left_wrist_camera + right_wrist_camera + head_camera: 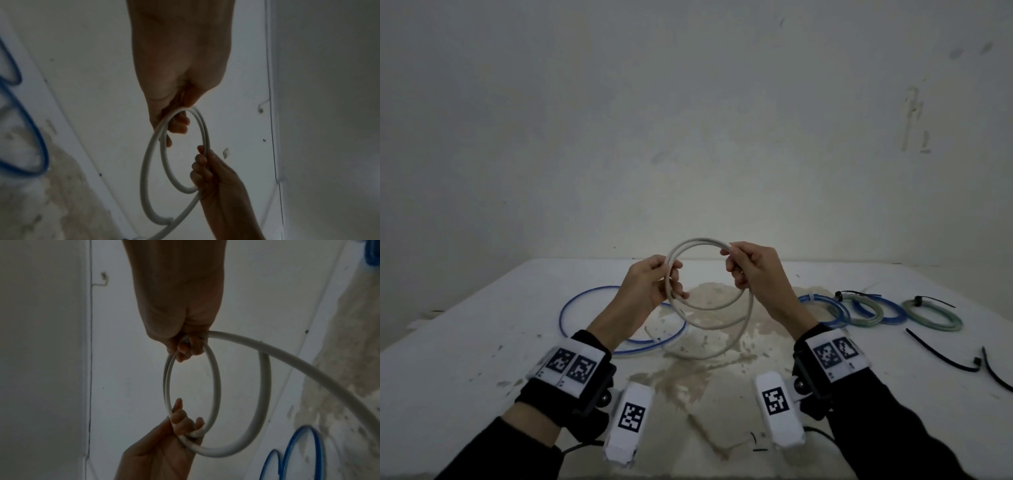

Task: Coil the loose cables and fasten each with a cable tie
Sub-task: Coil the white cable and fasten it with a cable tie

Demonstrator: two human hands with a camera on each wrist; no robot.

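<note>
white cable part-coiled in both hands; risk of loops springing apart

risk: the white cable [707,274] looks stiff, and its turns are not yet tied. if either hold slackens, the loops would likely spring open. the lowest turn sags wider than the others toward the table [482,342], so it may catch or uncoil unevenly. the loose black cable ties [941,356] lie well to the right; reaching for one means one hand must hold the whole coil alone.

pose: both hands are raised above the table. the left hand [650,287] has its fingers curled round the coil's left side; the right hand [751,270] pinches the upper right side.
</note>
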